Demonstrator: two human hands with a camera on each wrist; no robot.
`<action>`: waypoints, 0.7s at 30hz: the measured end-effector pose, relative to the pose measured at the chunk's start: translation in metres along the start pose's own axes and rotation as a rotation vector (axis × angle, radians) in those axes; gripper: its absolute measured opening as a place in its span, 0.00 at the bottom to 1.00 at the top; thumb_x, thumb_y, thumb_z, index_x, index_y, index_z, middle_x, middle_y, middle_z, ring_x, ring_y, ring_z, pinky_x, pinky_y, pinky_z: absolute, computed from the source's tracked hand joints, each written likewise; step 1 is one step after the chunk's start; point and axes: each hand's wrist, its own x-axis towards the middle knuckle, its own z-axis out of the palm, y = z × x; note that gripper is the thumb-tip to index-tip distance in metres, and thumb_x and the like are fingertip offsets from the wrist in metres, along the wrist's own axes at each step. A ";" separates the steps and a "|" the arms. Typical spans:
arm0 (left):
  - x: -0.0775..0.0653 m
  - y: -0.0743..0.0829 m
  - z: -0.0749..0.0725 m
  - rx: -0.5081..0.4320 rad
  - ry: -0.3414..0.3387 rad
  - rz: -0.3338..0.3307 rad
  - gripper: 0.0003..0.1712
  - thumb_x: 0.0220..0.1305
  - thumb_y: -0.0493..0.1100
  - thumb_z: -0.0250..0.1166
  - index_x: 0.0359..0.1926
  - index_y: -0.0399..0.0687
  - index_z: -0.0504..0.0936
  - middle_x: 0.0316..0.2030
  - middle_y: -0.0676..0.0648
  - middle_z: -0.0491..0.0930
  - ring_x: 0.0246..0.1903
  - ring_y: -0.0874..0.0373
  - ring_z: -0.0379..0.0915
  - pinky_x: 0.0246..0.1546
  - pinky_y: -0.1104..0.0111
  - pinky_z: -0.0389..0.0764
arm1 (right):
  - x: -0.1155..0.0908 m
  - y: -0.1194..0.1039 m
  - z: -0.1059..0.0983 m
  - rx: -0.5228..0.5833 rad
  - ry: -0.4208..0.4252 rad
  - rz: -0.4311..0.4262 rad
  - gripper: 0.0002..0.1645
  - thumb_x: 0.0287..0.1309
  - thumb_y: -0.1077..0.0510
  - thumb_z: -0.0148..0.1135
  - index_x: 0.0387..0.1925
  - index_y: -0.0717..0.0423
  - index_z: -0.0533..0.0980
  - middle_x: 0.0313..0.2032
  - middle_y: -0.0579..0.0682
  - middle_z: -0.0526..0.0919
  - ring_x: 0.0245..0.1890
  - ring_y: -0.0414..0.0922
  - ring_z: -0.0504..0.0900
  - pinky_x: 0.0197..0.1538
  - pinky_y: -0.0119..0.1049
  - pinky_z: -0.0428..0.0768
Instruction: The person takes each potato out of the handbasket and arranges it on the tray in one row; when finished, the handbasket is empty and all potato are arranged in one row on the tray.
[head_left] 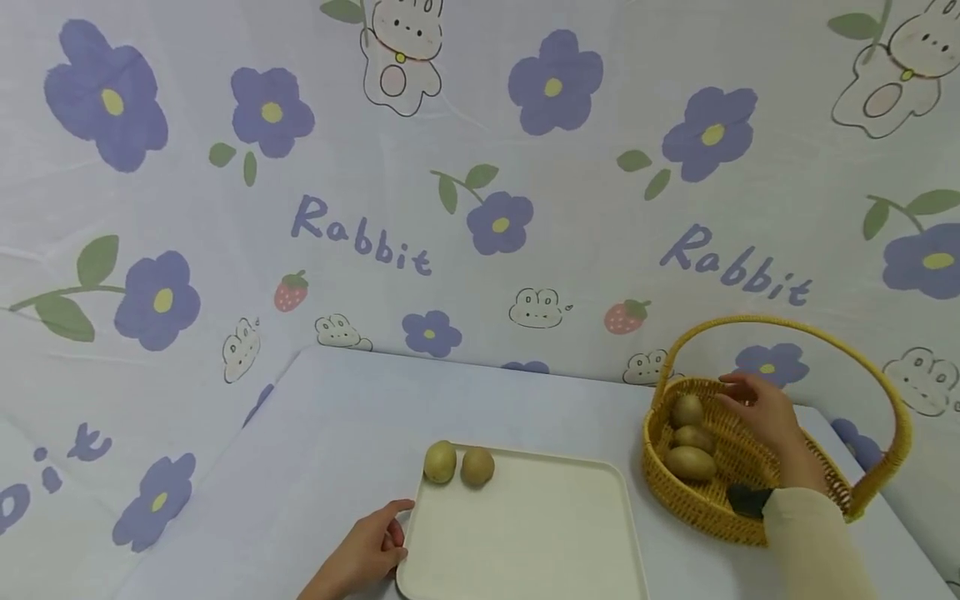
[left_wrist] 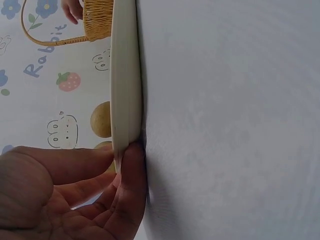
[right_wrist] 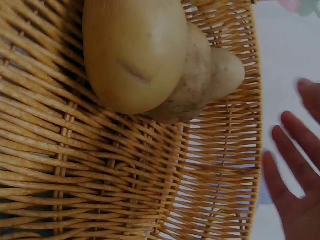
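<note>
My left hand (head_left: 367, 546) pinches the left edge of a cream tray (head_left: 525, 533). In the left wrist view the thumb lies over the tray's rim (left_wrist: 125, 75) and fingers are beneath it. Two potatoes, a yellowish one (head_left: 440, 462) and a browner one (head_left: 477, 467), sit side by side in the tray's far left corner. My right hand (head_left: 761, 412) is over the wicker basket (head_left: 705, 512), fingers loosely bent and holding nothing. Three potatoes lie in a row along the basket's left side; the nearest (right_wrist: 135, 55) looks largest in the right wrist view.
The basket's tall arched handle (head_left: 780, 321) rises around my right forearm. A white-covered table (head_left: 345, 442) bears tray and basket. Behind it hangs a cloth (head_left: 570, 167) printed with flowers and rabbits. A dark object (head_left: 750, 500) shows at my right wrist.
</note>
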 end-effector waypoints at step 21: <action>0.000 -0.002 -0.004 -0.036 -0.041 -0.021 0.32 0.55 0.29 0.61 0.61 0.28 0.63 0.27 0.50 0.70 0.22 0.66 0.66 0.24 0.73 0.70 | 0.008 0.010 0.052 0.095 -0.238 0.074 0.34 0.63 0.53 0.56 0.61 0.70 0.57 0.53 0.78 0.66 0.52 0.71 0.67 0.47 0.59 0.70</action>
